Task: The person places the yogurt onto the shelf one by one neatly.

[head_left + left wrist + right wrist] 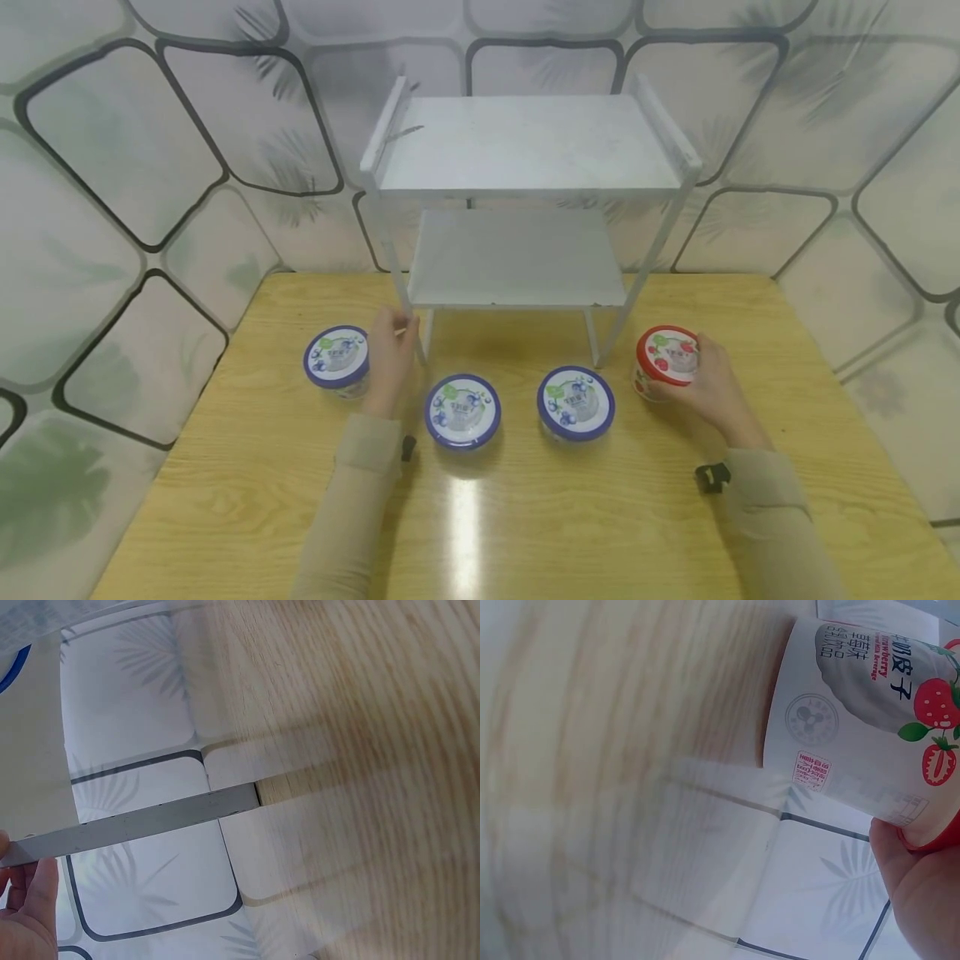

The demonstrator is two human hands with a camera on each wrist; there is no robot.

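Observation:
A white two-tier shelf rack (525, 258) stands at the back of the wooden table. My left hand (393, 358) pinches its front left leg (135, 826), thumb and fingers on either side. To the right of the rack, my right hand (708, 387) grips a red-lidded strawberry milk drink tub (667, 360); its printed side (870, 712) fills much of the right wrist view. The tub is upright, its base seemingly on the table. A blue-lidded tub (337, 358) sits just left of my left hand. Two more blue-lidded tubs, one left (462, 412) and one right (576, 404), stand before the rack.
A patterned wall (255, 108) closes off the back and both sides of the table (555, 517). Both rack shelves, the upper (525, 142) and lower (517, 258), are bare. Dark wrist-worn pieces (712, 477) show by the sleeves.

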